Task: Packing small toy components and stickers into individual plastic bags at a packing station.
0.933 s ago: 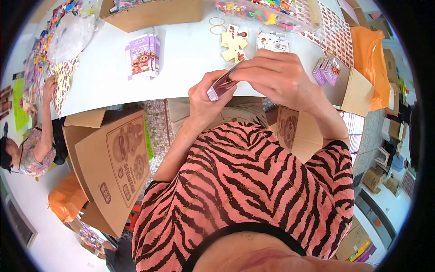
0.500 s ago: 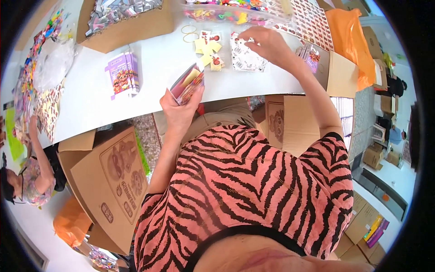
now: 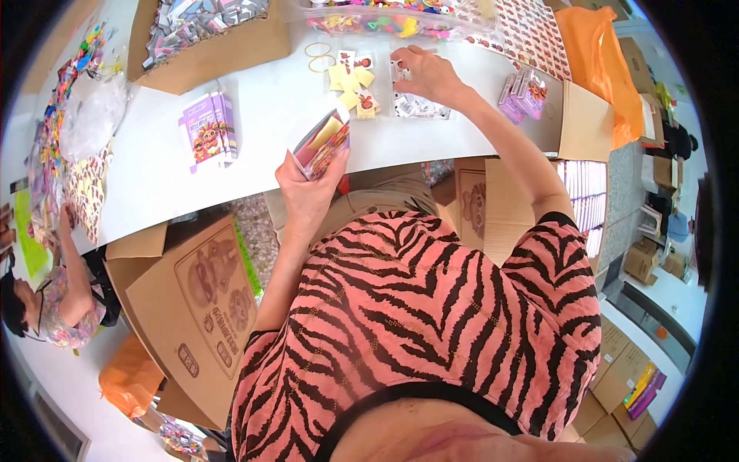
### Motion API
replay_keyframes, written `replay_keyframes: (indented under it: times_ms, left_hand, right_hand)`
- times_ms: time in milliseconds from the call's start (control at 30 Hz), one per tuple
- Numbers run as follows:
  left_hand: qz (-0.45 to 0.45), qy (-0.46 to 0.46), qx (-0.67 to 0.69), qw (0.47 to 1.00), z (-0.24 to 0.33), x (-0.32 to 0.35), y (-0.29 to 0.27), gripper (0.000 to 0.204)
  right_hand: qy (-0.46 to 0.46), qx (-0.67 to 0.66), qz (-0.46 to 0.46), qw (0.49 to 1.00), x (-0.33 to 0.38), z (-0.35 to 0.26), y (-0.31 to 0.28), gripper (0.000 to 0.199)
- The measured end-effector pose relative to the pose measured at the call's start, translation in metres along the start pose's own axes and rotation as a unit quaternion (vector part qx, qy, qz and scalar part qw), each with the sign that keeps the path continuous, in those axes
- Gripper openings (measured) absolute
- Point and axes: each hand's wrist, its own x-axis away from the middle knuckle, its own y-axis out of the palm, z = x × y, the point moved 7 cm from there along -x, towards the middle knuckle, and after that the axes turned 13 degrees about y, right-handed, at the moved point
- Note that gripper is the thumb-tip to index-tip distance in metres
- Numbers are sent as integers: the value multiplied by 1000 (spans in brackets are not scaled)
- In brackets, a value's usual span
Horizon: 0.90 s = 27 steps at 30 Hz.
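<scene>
My left hand (image 3: 308, 189) holds a small open purple packet (image 3: 322, 146) with a yellow card showing inside, just above the near edge of the white table (image 3: 262, 123). My right hand (image 3: 427, 73) reaches far across the table and touches a pile of small clear-wrapped printed sheets (image 3: 419, 104). A few yellow cross-shaped cards (image 3: 352, 86) lie just left of that pile, with two rubber bands (image 3: 319, 55) behind them.
A stack of purple packets (image 3: 206, 127) lies to the left, more of them (image 3: 523, 92) at the right by a cardboard flap. A cardboard box (image 3: 208, 38) of silver items stands far left. Open cartons (image 3: 200, 300) sit below the table. Another person (image 3: 46, 308) sits at left.
My hands have separated: the right one went out to the far sheets, the left stays near with the open packet. The view tilted so more of the table shows.
</scene>
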Motion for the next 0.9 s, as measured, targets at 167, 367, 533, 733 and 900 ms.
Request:
replay_keyframes:
  times_ms: [167, 367, 533, 733, 900]
  left_hand:
    - [12, 9, 27, 1000, 5, -1, 1, 35]
    - [-14, 14, 26, 999, 3, -4, 4, 41]
    - [-32, -4, 31, 999, 1, -3, 8, 43]
    - [-44, 4, 27, 999, -4, -1, 15, 43]
    - [-79, 7, 0, 997, 4, -1, 19, 44]
  right_hand:
    - [27, -6, -19, 999, -2, 1, 3, 32]
    - [36, -115, -4, 993, -4, 28, -8, 16]
    - [-4, -279, -15, 960, 13, -1, -59, 12]
    - [-202, -279, -87, 935, 72, -117, -119, 9]
    - [-352, -209, -2, 912, 89, -152, -113, 15]
